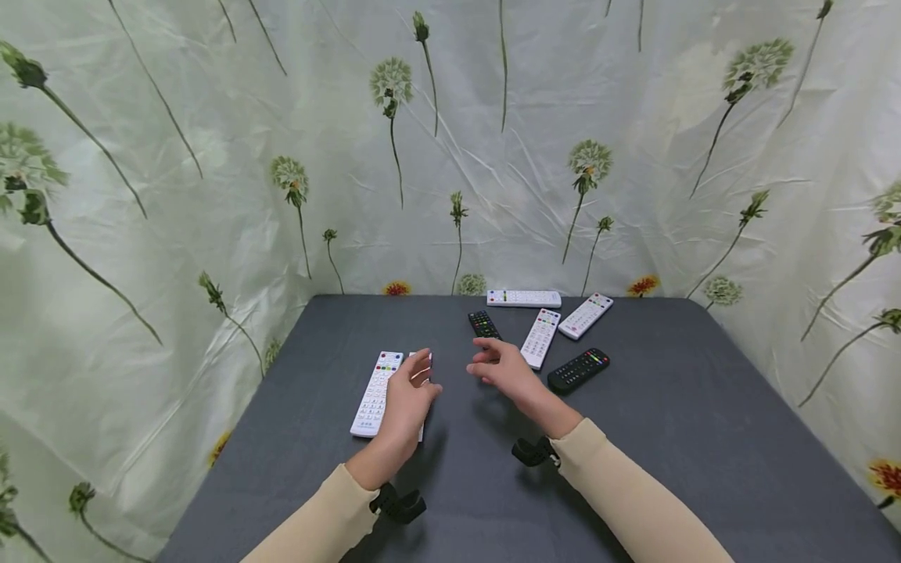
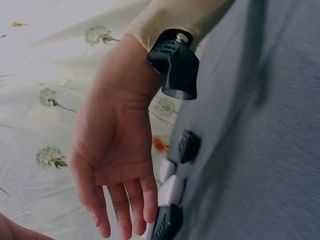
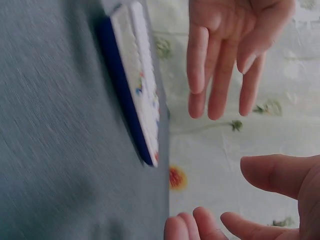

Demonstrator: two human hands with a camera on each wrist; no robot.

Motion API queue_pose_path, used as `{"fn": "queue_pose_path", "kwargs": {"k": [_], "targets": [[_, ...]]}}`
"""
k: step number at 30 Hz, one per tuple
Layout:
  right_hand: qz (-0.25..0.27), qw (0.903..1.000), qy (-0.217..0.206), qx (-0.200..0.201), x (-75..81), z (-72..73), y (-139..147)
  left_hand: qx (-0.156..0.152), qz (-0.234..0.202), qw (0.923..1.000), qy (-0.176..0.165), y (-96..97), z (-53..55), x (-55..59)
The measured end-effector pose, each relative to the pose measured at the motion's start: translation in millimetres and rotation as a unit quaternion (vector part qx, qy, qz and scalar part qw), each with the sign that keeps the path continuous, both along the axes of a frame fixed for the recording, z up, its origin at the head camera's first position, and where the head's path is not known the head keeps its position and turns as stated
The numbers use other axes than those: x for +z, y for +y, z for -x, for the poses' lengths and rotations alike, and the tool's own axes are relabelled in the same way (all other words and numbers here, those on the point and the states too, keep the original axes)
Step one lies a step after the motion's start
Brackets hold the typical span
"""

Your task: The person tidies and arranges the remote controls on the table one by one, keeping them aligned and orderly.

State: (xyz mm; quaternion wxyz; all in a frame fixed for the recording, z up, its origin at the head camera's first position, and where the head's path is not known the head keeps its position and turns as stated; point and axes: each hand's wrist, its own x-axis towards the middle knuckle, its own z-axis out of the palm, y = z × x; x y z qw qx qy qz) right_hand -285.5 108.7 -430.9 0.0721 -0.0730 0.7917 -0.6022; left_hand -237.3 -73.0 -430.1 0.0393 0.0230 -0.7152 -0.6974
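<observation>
Hovering in head view: left hand [image 1: 408,395] just right of the large white remote [image 1: 367,407], hiding part of a second white remote [image 1: 421,435]; lowering blind could nudge it. Right hand [image 1: 512,377], farther right of that landmark, might clip the small black remote [image 1: 482,322] if swept forward. Left wrist: right fingers loosely spread, empty. Right wrist: left fingers slightly apart, empty; blur makes clearance hard to judge

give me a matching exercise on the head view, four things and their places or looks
1. larger black plastic remote
2. crosswise white plastic remote
3. bare left hand
4. pale fabric backdrop

A. at the far edge of the grey table
B. flower-printed
C. just right of the right hand
D. partly hiding a white remote

1-C, 2-A, 3-D, 4-B
</observation>
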Motion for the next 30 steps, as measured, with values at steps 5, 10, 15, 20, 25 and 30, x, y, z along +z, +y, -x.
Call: {"fn": "queue_pose_path", "kwargs": {"k": [5,10,15,20,25,30], "targets": [[-0.043,0.9987,0.015,-0.024,5.9,12.1,13.8,-0.021,-0.032,0.9989,-0.028,13.0,12.8,7.1],[-0.06,0.9977,0.002,-0.032,8.7,21.1,25.0,-0.029,-0.047,0.997,-0.055,26.7,25.9,7.4],[-0.053,0.9977,-0.02,-0.038,6.8,29.5,32.6,-0.032,-0.057,0.9955,-0.069,40.0,35.5,6.0],[-0.051,0.9972,-0.034,-0.043,-0.3,37.2,35.7,-0.042,-0.082,0.9921,-0.086,49.5,48.7,0.8],[-0.052,0.9968,-0.042,-0.043,-11.2,43.4,38.0,-0.054,-0.117,0.9853,-0.112,57.0,59.3,-7.5],[-0.045,0.9966,-0.057,-0.039,-12.1,43.9,40.2,-0.06,-0.128,0.9822,-0.124,68.0,67.6,-13.1]]}}
